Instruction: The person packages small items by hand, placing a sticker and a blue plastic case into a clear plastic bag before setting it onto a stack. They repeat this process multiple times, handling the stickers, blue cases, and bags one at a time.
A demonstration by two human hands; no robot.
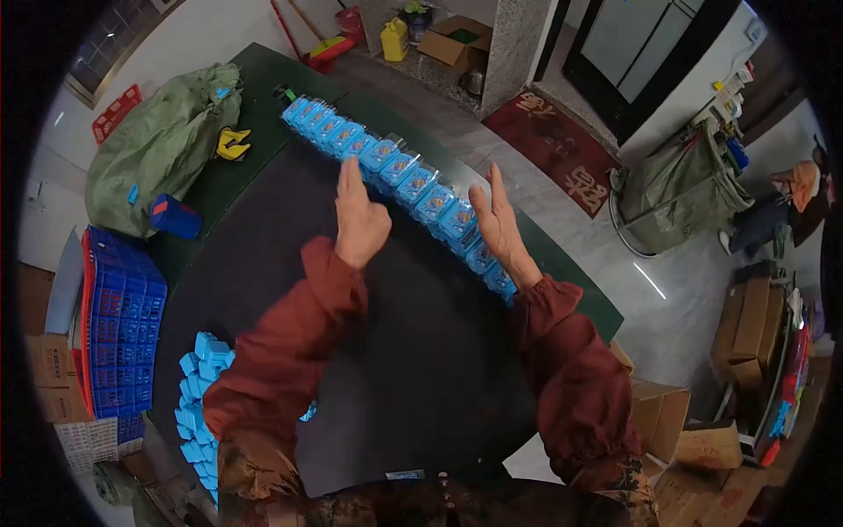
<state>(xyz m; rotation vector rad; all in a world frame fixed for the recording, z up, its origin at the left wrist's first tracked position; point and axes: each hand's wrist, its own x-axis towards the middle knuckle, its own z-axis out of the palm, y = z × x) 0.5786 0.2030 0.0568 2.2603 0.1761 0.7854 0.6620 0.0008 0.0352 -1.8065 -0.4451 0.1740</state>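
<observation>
A long row of small blue boxes in clear plastic packaging [415,184] runs diagonally along the far side of the dark table. Over the table, just on the near side of the row, my left hand [362,227] is raised with its fingers extended and nothing in it. My right hand [503,230] is at the row's right part, overlapping several boxes in this view. Its fingers are stretched up, with thumb and fingers apart and no object between them. Loose blue boxes [198,386] lie heaped at the table's left, partly hidden behind my left sleeve.
A green woven sack [162,145], yellow gloves [233,143] and a dark blue cylinder [176,216] are on the left part of the table. Blue crates [127,325] are stacked at the left. Cardboard boxes [659,413] stand at lower right. A person [773,206] is partly visible far right.
</observation>
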